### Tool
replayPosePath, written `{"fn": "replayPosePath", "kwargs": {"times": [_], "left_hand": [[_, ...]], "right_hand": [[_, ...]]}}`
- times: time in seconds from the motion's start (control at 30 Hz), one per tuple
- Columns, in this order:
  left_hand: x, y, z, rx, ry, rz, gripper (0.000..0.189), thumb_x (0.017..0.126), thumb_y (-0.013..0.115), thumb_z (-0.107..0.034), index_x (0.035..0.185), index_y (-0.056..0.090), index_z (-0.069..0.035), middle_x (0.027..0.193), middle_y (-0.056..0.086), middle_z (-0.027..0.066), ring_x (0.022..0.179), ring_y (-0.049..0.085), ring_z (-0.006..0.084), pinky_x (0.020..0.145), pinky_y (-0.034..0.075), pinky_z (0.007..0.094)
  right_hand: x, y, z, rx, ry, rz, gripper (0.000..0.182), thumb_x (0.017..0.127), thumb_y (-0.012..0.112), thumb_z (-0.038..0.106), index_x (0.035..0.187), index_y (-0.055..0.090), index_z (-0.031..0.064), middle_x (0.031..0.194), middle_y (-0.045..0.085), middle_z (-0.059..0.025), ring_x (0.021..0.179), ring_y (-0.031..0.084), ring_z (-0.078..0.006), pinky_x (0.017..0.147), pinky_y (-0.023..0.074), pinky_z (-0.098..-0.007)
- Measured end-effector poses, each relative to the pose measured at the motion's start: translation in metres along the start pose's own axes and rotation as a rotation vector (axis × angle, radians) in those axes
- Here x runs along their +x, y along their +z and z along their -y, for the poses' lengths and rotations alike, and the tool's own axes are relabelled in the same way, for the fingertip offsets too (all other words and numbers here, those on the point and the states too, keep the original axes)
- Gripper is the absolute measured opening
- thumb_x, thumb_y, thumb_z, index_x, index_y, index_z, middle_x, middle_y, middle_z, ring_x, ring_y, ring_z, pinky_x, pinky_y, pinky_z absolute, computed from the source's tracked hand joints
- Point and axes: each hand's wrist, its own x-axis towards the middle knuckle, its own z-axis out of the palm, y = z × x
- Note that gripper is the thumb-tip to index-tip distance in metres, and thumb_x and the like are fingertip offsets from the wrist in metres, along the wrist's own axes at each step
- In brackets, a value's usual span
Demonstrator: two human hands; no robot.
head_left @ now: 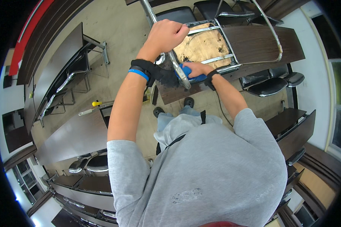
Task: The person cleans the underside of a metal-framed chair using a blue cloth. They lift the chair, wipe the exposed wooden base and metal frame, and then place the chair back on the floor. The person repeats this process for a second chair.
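A chair with a chrome tube frame (229, 46) lies upturned on a dark wood-look table (261, 42). The bare plywood underside of its seat (206, 42) faces up, with black smears and torn black edges. My left hand (169, 35) is closed around a chrome tube on the chair's left side; its fingers are mostly hidden. At the near edge of the seat, my right hand (197, 69) presses a blue cloth (197, 78) beside the lower end of that tube. A black mottled patch (169, 76) shows beside my left wrist; I cannot tell what it is.
Black padded chairs (268, 86) stand right of the table, others (174, 15) beyond it. To the left is another table (74, 136), with a white-handled tool (85, 112) and a yellow-ended object (96, 103) at its edge. A dark cable (223, 106) hangs from my right wrist.
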Motion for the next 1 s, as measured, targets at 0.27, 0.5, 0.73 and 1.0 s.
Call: {"fn": "replayPosePath", "kwargs": {"times": [0.27, 0.5, 0.73, 1.0], "left_hand": [[-0.002, 0.001, -0.003, -0.136, 0.003, -0.083, 0.044, 0.099, 0.051, -0.030, 0.069, 0.060, 0.001, 0.061, 0.054, 0.0219, 0.059, 0.056, 0.0426, 0.057, 0.045, 0.0495], [-0.008, -0.001, 0.000, -0.137, -0.010, -0.078, 0.041, 0.097, 0.055, -0.030, 0.069, 0.065, -0.002, 0.064, 0.059, 0.0220, 0.064, 0.059, 0.0447, 0.060, 0.048, 0.0521], [-0.005, 0.002, 0.002, -0.168, -0.016, -0.085, 0.043, 0.097, 0.055, -0.031, 0.069, 0.065, -0.001, 0.064, 0.059, 0.0227, 0.064, 0.059, 0.0456, 0.061, 0.048, 0.0522], [0.003, 0.005, -0.010, -0.112, 0.053, -0.075, 0.041, 0.097, 0.055, -0.031, 0.071, 0.068, -0.002, 0.067, 0.063, 0.0217, 0.068, 0.064, 0.0446, 0.064, 0.052, 0.0511]], "right_hand": [[0.011, 0.011, 0.035, 0.439, -0.126, -0.225, 0.060, 0.078, 0.076, 0.017, 0.132, 0.052, 0.0107, 0.115, 0.065, -0.0160, 0.108, 0.063, -0.0279, 0.094, 0.0506, -0.0408], [-0.049, -0.007, 0.048, 0.359, 0.124, -0.533, 0.056, 0.079, 0.077, 0.012, 0.129, 0.053, 0.0101, 0.113, 0.067, -0.0152, 0.108, 0.066, -0.0296, 0.095, 0.0509, -0.0392], [-0.079, -0.016, -0.007, -0.098, 0.429, -0.390, 0.063, 0.077, 0.075, 0.019, 0.135, 0.053, 0.0105, 0.123, 0.067, -0.0236, 0.113, 0.064, -0.0455, 0.094, 0.0520, -0.0478], [0.001, 0.026, -0.012, 0.120, 0.072, -0.142, 0.068, 0.078, 0.080, 0.031, 0.136, 0.053, 0.0103, 0.122, 0.066, -0.0188, 0.111, 0.064, -0.0322, 0.096, 0.0498, -0.0444]]}}
